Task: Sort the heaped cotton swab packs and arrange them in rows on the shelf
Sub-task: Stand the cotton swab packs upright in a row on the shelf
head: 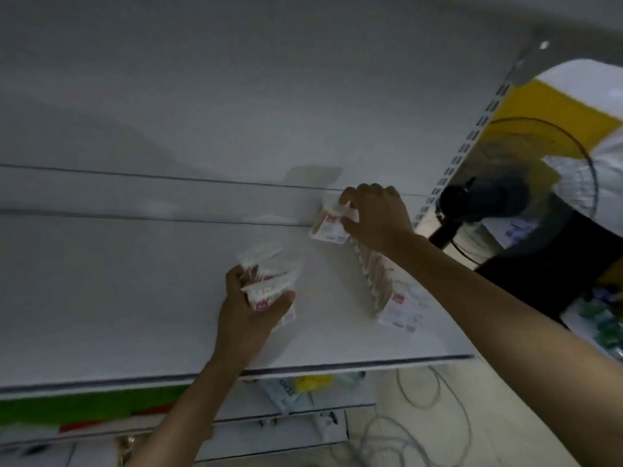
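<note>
Shelf (135, 298): white board, viewed from front and above. Frame is blurred, so print on the packs is not legible.

L hand (249, 315): over mid-shelf, fingers and thumb curled round a bundle of swab packs (266, 281). The packs are fanned, several in no., exact count cannot be told. Whether the bundle rests on the board or is held just clear of it also cannot be told.

R hand (377, 217): at rear of shelf, right side, close to the back panel (202, 129). Fingertips pinch the top edge of a single pack (328, 229), label facing fwd-left, low against the rear of the board.

Row of packs (372, 274): runs from that single pack toward the front edge, passing under the R wrist. Packs are upright and touching one another, w/ swab sticks showing at the tops. Front pack (403, 310) of the row leans, label face toward camera, near the shelf's right end. The bundle in the L hand is well apart from the row, to its left.

Other items:
- Slotted upright (472, 143) at the right end of the shelf.
- Pedestal fan (499, 197) beyond it, w/ dark motor housing and wire guard.
- Lower shelf (303, 409) below, w/ a white-and-yellow packet (296, 389), detail unclear.
- Green and red strip (84, 409) at lower left.
- Loose cable (421, 392) on the pale floor.
</note>
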Available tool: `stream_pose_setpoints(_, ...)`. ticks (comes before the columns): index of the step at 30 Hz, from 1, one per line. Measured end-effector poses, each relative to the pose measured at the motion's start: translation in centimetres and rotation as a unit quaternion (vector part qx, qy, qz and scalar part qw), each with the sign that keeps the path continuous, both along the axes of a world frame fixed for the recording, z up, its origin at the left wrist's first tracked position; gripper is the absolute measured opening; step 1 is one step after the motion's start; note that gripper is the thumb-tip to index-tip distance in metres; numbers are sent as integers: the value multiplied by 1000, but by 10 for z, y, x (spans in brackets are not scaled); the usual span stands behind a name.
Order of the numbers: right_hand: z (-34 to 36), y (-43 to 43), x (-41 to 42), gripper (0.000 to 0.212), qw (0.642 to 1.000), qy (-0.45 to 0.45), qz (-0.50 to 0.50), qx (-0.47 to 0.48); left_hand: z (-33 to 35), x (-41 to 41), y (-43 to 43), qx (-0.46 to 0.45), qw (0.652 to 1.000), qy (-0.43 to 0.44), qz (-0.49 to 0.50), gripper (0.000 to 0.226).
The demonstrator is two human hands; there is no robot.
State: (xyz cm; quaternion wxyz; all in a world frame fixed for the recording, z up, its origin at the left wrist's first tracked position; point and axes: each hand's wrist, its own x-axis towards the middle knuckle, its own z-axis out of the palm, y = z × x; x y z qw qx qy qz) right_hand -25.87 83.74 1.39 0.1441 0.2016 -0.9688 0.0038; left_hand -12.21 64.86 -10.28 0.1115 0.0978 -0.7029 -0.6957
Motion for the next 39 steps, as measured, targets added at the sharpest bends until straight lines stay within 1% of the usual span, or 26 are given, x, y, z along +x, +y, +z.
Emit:
stream_pose_setpoints(1, -4, -2, -10, 31, 1000, 0, 16, 13, 0, 0, 2, 22, 999, -11, 28, 73)
stream_pose_setpoints(3, -13, -1, -26, 31, 997, 0, 34, 68, 2, -1, 9, 60, 995, 2, 78, 63)
stream_pose_setpoints(5, -22, 6, -36, 32, 990, -10, 40, 132, 11, 0, 25, 90, 992, 24, 85, 54)
stream_pose_setpoints(6, -26, 9, -40, 33, 989, -22, 46, 136, 14, 3, 34, 113, 991, 28, 72, 54)
stream_pose_setpoints(9, -20, 12, -39, 38, 989, -42, 59, 132, 17, 15, 56, 156, 988, 15, 8, 60)
stream_pose_setpoints(10, -15, 13, -35, 43, 991, -28, 79, 106, 17, 19, 61, 154, 988, 7, -11, 60)
stream_pose_setpoints(11, -11, 15, -27, 48, 992, -24, 111, 51, 19, 23, 66, 152, 988, -1, -27, 61)
stream_pose_setpoints(12, -5, 15, -15, 50, 987, -53, 151, -30, 21, 26, 68, 149, 988, -4, -40, 61)
stream_pose_setpoints(13, 1, 14, -2, 49, 966, -124, 195, -112, 24, 27, 70, 141, 989, -4, -48, 58)
stream_pose_setpoints(14, 8, 13, 12, 47, 933, -221, 237, -158, 28, 27, 70, 134, 989, -1, -55, 55)
stream_pose_setpoints(15, 12, 12, 24, 45, 903, -303, 266, -147, 31, 27, 68, 120, 991, 2, -66, 53)
stream_pose_setpoints(16, 13, 12, 30, 44, 891, -337, 285, -108, 33, 25, 65, 100, 992, 3, -78, 52)
stream_pose_setpoints(18, 14, 17, 28, 38, 905, -302, 293, -65, 33, 20, 63, 47, 995, -1, -87, 58)
stream_pose_setpoints(20, 17, 26, 19, 33, 922, -274, 257, -90, 28, 17, 64, 5, 998, -14, -54, 66)
stream_pose_setpoints(21, 17, 32, 13, 32, 929, -267, 229, -114, 24, 17, 65, -33, 999, -22, -23, 63)
stream_pose_setpoints(23, 17, 42, -1, 29, 942, -238, 177, -155, 15, 21, 64, -157, 986, -35, 42, 49)
stream_pose_setpoints(24, 16, 44, -8, 27, 949, -222, 152, -167, 9, 25, 63, -198, 977, -35, 65, 43)
stream_pose_setpoints(25, 16, 44, -14, 27, 955, -204, 130, -170, 3, 28, 60, -216, 973, -29, 81, 38)
stream_pose_setpoints(27, 9, 39, -24, 28, 971, -160, 101, -143, -3, 30, 56, -232, 968, -19, 93, 35)
stream_pose_setpoints(29, -5, 31, -31, 29, 987, -126, 77, -69, -6, 29, 53, -233, 968, -9, 94, 37)
stream_pose_setpoints(31, -21, 23, -33, 31, 993, -100, 56, 8, -4, 28, 51, -224, 971, -1, 86, 40)
stream_pose_setpoints(35, -24, 18, -25, 43, 996, -27, 35, 72, -4, 27, 45, -219, 972, -18, 89, 61)
stream_pose_setpoints(36, -22, 17, -17, 46, 997, -6, 49, 63, -4, 27, 45, -227, 970, -26, 86, 62)
stream_pose_setpoints(37, -19, 14, -7, 44, 997, -3, 75, 22, -4, 27, 45, -234, 969, -29, 78, 62)
stream_pose_setpoints(38, -16, 11, 5, 41, 994, -36, 102, -30, -5, 27, 45, -241, 968, -24, 70, 62)
stream_pose_setpoints(39, -15, 7, 18, 38, 983, -101, 130, -81, -6, 28, 45, -251, 966, -10, 63, 62)
